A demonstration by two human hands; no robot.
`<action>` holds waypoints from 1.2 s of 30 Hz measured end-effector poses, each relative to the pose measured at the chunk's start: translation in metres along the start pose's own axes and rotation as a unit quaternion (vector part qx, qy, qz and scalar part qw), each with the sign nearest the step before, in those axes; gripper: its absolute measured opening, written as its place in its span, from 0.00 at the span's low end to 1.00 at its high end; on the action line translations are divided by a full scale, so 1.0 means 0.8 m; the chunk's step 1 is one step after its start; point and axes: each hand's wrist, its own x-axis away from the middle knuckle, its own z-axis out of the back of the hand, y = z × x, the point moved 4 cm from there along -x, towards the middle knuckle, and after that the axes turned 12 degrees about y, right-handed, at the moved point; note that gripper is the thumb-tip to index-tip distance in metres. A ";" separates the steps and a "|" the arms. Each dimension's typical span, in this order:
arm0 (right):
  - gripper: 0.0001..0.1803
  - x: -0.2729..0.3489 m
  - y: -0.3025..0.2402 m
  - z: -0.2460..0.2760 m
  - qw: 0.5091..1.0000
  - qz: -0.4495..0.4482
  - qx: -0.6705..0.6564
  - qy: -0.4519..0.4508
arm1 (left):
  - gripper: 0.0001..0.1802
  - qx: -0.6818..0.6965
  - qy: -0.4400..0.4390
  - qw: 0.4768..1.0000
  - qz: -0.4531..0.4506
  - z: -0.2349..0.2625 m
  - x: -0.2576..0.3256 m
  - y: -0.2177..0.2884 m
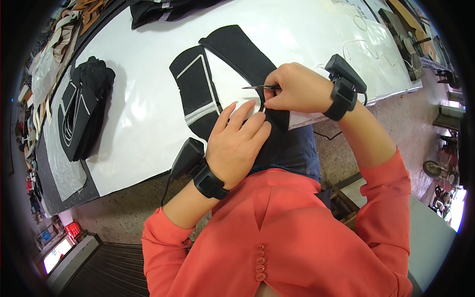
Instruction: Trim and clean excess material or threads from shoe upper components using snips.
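A black fabric piece (193, 81) with white edging and a pale band lies on the white-covered table, and its near end hangs over the edge toward my lap. My left hand (236, 143) rests on its near part, fingers stretched out and slightly apart. To the right, my right hand (297, 90) is closed around small scissors (255, 87). Their slim pointed metal blades stick out leftward over the white gap between the fabric's two arms; the handles are mostly hidden in my fingers. The right fingertips are close to the fabric's inner edge.
A stacked bundle of black pieces with white edging (85, 106) sits at the left. More black fabric (163, 11) lies at the far edge. Loose white cord (368, 49) trails at the right, near assorted tools (410, 47). Clear plastic (64, 166) covers the left corner.
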 end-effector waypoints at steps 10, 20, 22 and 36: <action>0.12 0.001 -0.003 -0.005 1.000 -0.004 0.017 -0.004 | 0.13 0.020 -0.010 0.999 -0.023 0.005 0.003 -0.008; 0.10 0.010 -0.018 -0.009 0.999 -0.046 0.012 -0.024 | 0.10 0.021 -0.015 0.999 -0.032 0.014 0.013 -0.012; 0.10 0.006 -0.013 -0.013 1.000 0.002 0.007 -0.013 | 0.10 0.026 -0.004 1.000 -0.011 0.010 0.011 -0.010; 0.11 0.005 -0.013 -0.014 1.000 0.001 -0.005 -0.009 | 0.07 0.014 -0.017 0.999 -0.030 0.019 0.012 -0.014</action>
